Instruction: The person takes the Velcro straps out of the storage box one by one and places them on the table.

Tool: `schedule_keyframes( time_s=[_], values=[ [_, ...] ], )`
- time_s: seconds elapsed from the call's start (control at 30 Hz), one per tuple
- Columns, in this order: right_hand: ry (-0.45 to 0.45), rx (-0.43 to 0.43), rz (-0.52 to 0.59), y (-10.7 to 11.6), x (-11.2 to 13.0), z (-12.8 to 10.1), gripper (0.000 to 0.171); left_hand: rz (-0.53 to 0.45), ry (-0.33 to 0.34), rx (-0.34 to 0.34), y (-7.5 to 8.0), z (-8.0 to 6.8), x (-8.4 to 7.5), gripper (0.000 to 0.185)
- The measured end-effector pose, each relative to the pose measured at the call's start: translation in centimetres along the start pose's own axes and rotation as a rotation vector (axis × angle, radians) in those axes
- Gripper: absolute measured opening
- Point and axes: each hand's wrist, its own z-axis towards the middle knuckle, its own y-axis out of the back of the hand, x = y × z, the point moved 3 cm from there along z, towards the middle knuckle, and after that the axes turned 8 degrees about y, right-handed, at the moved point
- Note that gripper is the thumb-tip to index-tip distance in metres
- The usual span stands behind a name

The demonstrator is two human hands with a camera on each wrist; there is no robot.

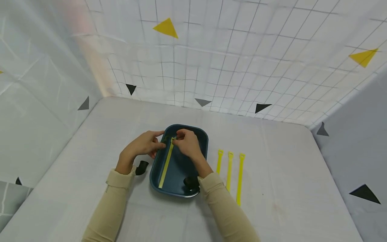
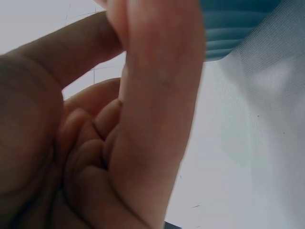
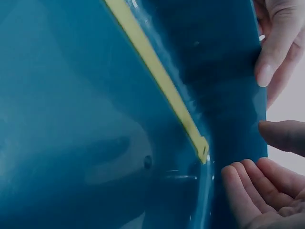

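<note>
A deep blue tray (image 1: pixel 181 174) stands on the table, and along the left side of its floor lies a flat yellow strap (image 1: pixel 166 164) with a slotted end at the far side. My left hand (image 1: pixel 142 144) holds the tray's left rim, thumb over the edge and some fingers curled outside. Over the tray's far part is my right hand (image 1: pixel 188 144), its fingertips loosely bent. In the right wrist view those fingertips (image 3: pixel 231 174) are apart from the strap (image 3: pixel 167 90), with nothing between them. A black elbow-shaped piece (image 1: pixel 191 183) sits in the tray's near right corner, partly behind the right sleeve.
Right of the tray, three more yellow straps (image 1: pixel 240 178) lie side by side, slotted ends away from me; the right forearm hides part of them. Another black elbow piece (image 1: pixel 142 167) rests beside my left wrist. White sheeting (image 1: pixel 211 67) with grid lines rises behind the table.
</note>
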Motion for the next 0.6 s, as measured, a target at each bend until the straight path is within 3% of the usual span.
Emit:
schedule_keyframes(
  time_s=[0.37,0.6],
  values=[
    [-0.021,-0.014,0.05,-0.1,1.0,0.7,0.038,-0.006,0.015,0.004,0.1,0.1,0.2,0.067],
    [-0.064,0.006,-0.025,-0.7,0.9,1.0,0.038,-0.012,-0.009,0.012,0.1,0.1,0.1,0.067]
  ],
)
